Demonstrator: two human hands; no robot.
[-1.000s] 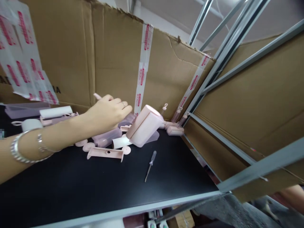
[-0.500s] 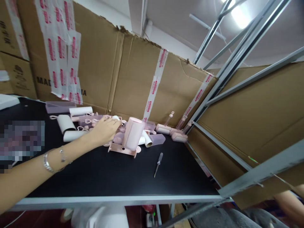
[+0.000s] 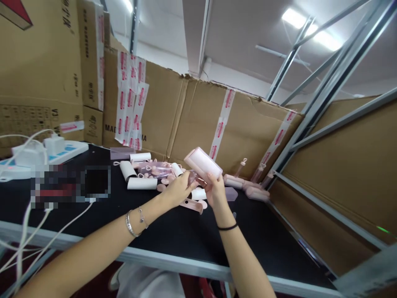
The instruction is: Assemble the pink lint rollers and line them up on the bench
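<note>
My right hand [image 3: 214, 189] is wrapped round the lower end of a pale pink lint roller [image 3: 203, 162], tilted and held above the table. Close against its left side, my left hand [image 3: 179, 190] has its fingers closed on a small translucent pinkish piece [image 3: 192, 177]. That piece is partly hidden by the fingers. Below both hands lies a flat pink bracket [image 3: 191, 205] with a dark hole. Behind my left hand spreads a pile of pink handles, translucent covers and white paper rolls [image 3: 142, 183].
Several pink rollers [image 3: 257, 193] lie at the back right against the cardboard wall [image 3: 198, 111]. A power strip [image 3: 74, 150] with white cables stands at the left. The screwdriver [image 3: 235, 215] is mostly hidden behind my right forearm. Metal posts rise on the right.
My right hand has come into view and lifted the pink lint roller off the table. My left hand has left the pile and come up beside it. The view has turned left.
</note>
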